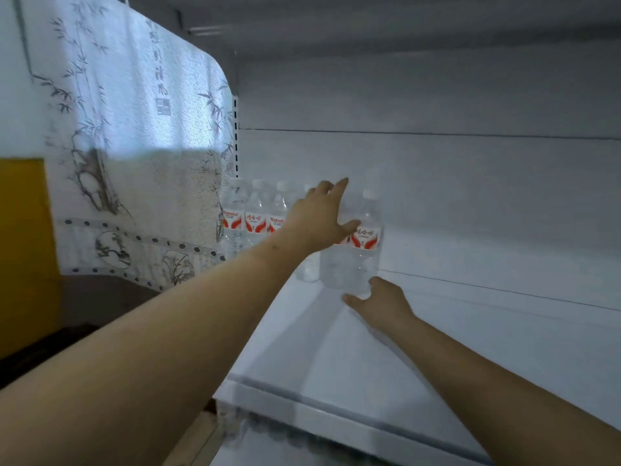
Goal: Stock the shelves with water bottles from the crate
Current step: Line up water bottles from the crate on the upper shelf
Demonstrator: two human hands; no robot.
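Several clear water bottles with red and white labels stand in a row at the back left of a white shelf [336, 364]. The leftmost bottles [255, 216] stand untouched. My left hand [319, 220] reaches into the row, fingers spread, palm against the bottles near its right end. The rightmost bottle [368, 237] stands upright beside my left thumb. My right hand [379, 301] lies low on the shelf, with open fingers touching that bottle's base. The crate is out of view.
The shelf's back panel [470, 196] is white, with another shelf [403, 25] overhead. To the left hangs a translucent curtain [141, 146] printed with bamboo, next to a yellow panel [23, 247]. The shelf's front lip [336, 415] runs below my arms.
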